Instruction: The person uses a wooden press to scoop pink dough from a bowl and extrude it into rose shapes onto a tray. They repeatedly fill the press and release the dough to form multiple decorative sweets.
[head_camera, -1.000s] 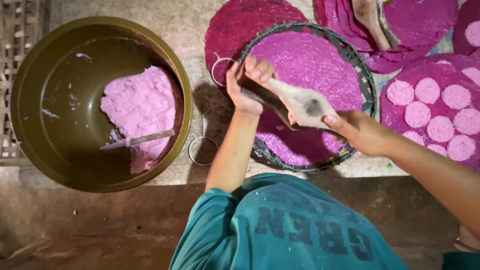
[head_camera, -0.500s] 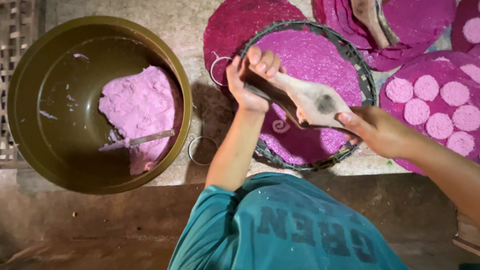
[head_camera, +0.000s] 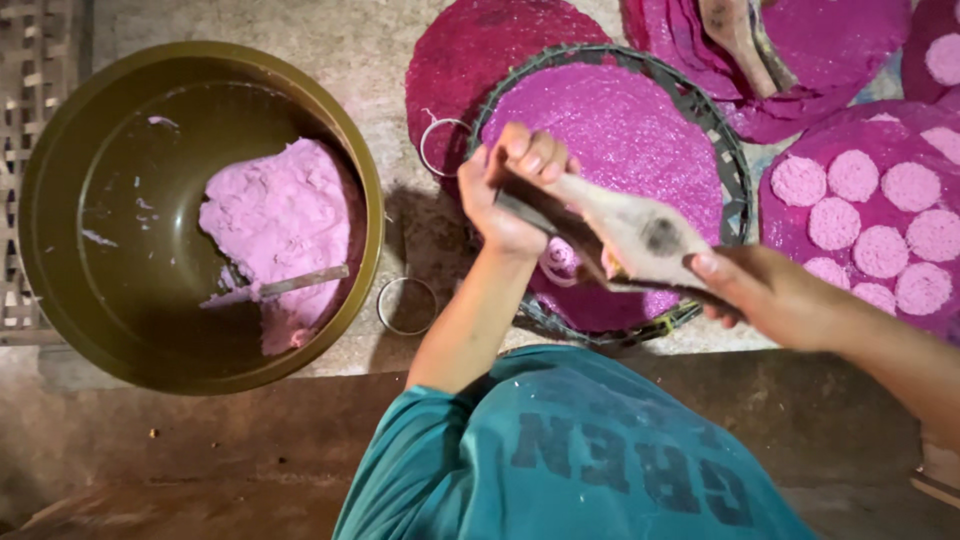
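Left of the round woven tray (head_camera: 735, 170), the big olive basin (head_camera: 60, 220) holds pink dough (head_camera: 280, 225). Over the tray's magenta mat, your left hand (head_camera: 510, 195) and right hand (head_camera: 775, 295) each close around an end of the pale wooden paddle (head_camera: 640, 235). A small metal ring (head_camera: 406, 305) lies just left of the tray.

Person in teal short-sleeved T-shirt (head_camera: 560, 450), soft cotton look, fabric creased at shoulder. Large dark grey block lettering across chest, seen upside down from head camera. Left sleeve ends above elbow, hem loose. 2 forearms bare, no watch, no bracelets. Left hand (head_camera: 515, 190) and right hand (head_camera: 775, 295) bare, no gloves, no rings visible. Fingernails short, unpainted.
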